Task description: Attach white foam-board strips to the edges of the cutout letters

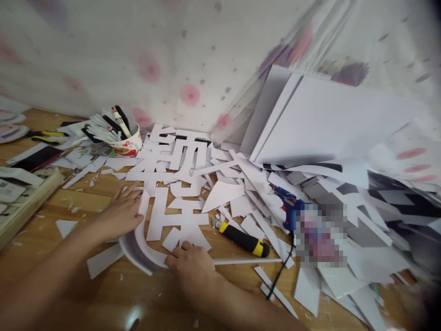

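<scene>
My left hand [122, 212] lies flat and open on the white foam-board letter [179, 220]; my right hand [193, 266] pinches its near edge. It looks light, stiff and snappable, so the thick strokes are safest. A utility knife [243, 239] and scraps [248, 197] crowd just right of my right hand.

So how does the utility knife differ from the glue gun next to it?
The utility knife is black and yellow; the glue gun is blue. The utility knife is a straight bar lying flat on the wooden floor; the glue gun is bent, resting among white offcuts. The glue gun trails a black cord; the utility knife has none. Neither hand touches either.
</scene>
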A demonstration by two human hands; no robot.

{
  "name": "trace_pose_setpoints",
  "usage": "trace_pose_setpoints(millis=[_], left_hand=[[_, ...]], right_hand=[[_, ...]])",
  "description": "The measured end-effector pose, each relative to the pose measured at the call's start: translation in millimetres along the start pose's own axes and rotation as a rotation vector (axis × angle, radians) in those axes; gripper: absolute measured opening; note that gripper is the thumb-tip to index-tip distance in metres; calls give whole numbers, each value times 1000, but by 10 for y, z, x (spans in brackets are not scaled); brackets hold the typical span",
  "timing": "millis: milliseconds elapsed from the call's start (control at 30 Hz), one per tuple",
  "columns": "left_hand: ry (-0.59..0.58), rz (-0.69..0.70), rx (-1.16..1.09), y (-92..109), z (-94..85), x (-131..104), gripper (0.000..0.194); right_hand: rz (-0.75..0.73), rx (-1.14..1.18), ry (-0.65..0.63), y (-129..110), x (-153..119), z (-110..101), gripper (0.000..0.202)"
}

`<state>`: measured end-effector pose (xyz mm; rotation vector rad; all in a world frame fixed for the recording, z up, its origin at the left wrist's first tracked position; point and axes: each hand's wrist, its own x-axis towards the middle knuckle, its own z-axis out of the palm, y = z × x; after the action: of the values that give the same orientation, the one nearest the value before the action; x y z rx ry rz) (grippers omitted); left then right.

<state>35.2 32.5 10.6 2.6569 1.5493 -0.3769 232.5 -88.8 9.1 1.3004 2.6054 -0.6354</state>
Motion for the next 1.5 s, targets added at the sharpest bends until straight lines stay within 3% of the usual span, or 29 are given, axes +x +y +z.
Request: trace_pose_setpoints(millis=[367, 767, 1167, 1500], left_hand=[[-30, -7, 21, 27, -14, -5, 48], [22, 2, 71, 84, -14, -56, 44], [89, 12, 78, 84, 38, -77, 41], [221, 28, 31, 63, 145, -63, 37]], right_hand=[[-3, -8, -19, -8, -6, -19, 20], [31, -36, -29, 59, 43, -95, 17], [95, -12, -42, 57, 107, -113, 23], [130, -26, -46, 4, 121, -99, 25]])
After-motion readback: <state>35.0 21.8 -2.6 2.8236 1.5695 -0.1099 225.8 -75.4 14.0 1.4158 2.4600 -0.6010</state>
